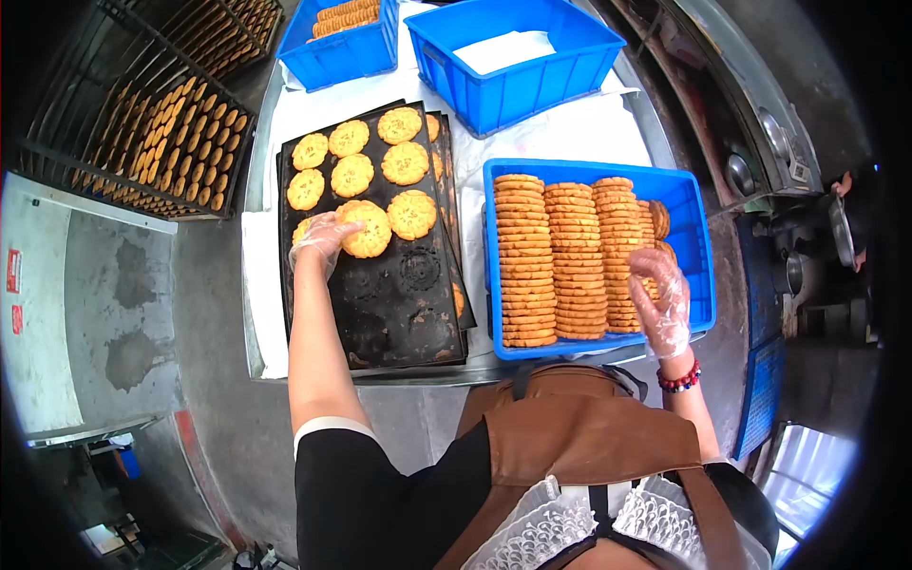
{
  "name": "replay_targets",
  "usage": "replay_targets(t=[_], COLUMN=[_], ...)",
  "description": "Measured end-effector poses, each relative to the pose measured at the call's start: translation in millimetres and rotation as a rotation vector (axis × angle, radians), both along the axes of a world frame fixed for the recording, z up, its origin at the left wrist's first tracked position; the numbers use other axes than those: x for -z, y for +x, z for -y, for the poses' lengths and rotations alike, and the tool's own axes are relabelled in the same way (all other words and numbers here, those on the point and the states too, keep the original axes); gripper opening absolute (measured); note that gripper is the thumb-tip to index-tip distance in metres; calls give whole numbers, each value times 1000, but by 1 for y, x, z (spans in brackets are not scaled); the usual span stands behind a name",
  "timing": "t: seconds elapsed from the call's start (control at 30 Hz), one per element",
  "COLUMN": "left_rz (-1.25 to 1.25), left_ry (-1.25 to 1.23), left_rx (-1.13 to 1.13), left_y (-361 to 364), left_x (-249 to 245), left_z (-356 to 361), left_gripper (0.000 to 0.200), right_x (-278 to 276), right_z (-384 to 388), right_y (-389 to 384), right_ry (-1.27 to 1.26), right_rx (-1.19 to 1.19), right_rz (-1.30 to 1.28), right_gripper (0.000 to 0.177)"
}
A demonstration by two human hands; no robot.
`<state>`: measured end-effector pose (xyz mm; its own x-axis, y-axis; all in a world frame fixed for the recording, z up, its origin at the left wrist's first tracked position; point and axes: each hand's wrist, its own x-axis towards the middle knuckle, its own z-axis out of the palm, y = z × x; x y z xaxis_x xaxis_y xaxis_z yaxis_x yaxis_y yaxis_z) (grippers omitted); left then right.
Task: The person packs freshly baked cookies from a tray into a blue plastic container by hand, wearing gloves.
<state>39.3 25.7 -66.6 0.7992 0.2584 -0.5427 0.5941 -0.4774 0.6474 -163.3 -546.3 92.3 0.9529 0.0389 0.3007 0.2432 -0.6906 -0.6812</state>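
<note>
My left hand (323,237), in a clear plastic glove, has its fingers closed on the edge of a round golden cookie (365,229) above the black baking tray (389,318). Another cookie (301,231) is partly hidden beneath that hand. More cookies (406,163) lie in rows on the upper part of the tray. My right hand (662,302), gloved too, is over the right side of a blue crate (705,252), with thumb and fingers curved apart beside the stacked cookies (617,247). Long columns of cookies on edge fill much of this crate.
A second blue crate (518,95) with a white liner stands behind, and a third blue crate (342,57) holds cookies. More trays are stacked under the top one. A rack (171,142) of cookie trays stands left. Another person's hand (844,185) shows far right.
</note>
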Motion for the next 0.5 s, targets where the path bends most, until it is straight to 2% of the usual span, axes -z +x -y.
replay_targets(t=[0.03,0.1,0.13,0.17,0.23,0.3,0.37,0.4,0.43,0.5], left_rz=[-1,380,645,772,794,818,553,506,448,415], left_ry=[2,454,422,533,452,470,347,311,-213,-264], left_rx=[-3,198,209,315,285,254,74,-15,-170,-87], left_y=[-6,-29,-44,-61,-84,-89,-85,-75,-65,-50], left_x=[-6,-14,-1,-15,-27,-20,-18,-14,-5,10], left_z=[8,32,42,59,85,89,84,82,78,72], left_gripper=[97,88,84,84,88,84,74,67,62,62], right_x=[1,4,5,5,11,12,11,6,6,12], right_z=[-6,-15,-19,-23,-27,-28,-31,-33,-35,-35], right_y=[-2,-4,-2,-2,1,6,10,10,11,12], right_ry=[8,-14,-23,-34,-19,-7,-11,-36,-41,-49], right_rx=[-13,-62,-89,-112,-147,-198,-261,-267,-254,-271], right_rz=[-25,-6,-11,-17,-31,-41,-56,-36,-31,-10], right_gripper=[23,25,25,25,26,26,25,26,26,28])
